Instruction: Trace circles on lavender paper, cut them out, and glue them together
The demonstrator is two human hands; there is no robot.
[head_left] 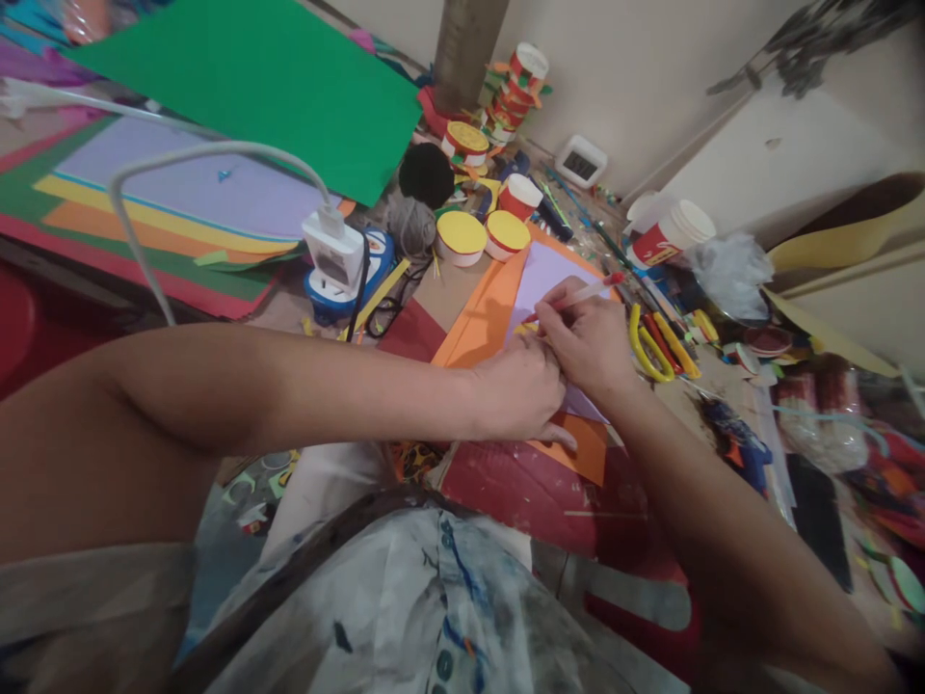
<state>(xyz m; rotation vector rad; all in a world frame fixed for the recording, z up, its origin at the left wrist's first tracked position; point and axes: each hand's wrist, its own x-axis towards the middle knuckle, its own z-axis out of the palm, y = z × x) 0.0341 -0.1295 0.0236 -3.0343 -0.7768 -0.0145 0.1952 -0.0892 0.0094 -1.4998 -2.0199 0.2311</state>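
My right hand (589, 337) is closed around a red pen (594, 289) with a pale, see-through barrel, its point down by a small yellow paper piece (526, 329). That yellow piece lies on a lilac paper sheet (549, 268), partly covered by my fingers. With bent fingers, my left hand (516, 387) holds the yellow piece down; its thumb stretches out over an orange sheet (589, 453) under the lilac one. Both hands touch each other at the fingers. The exact grip of the left fingertips is partly hidden.
Yellow-handled scissors (650, 345) lie right of my right hand. Yellow-topped paper drums (461, 236), grey yarn (411, 226) and a white charger (336, 253) with a cable stand beyond my left forearm. A green sheet (267, 87), a small clock (581, 161) and a paper cup (672, 233) are farther back.
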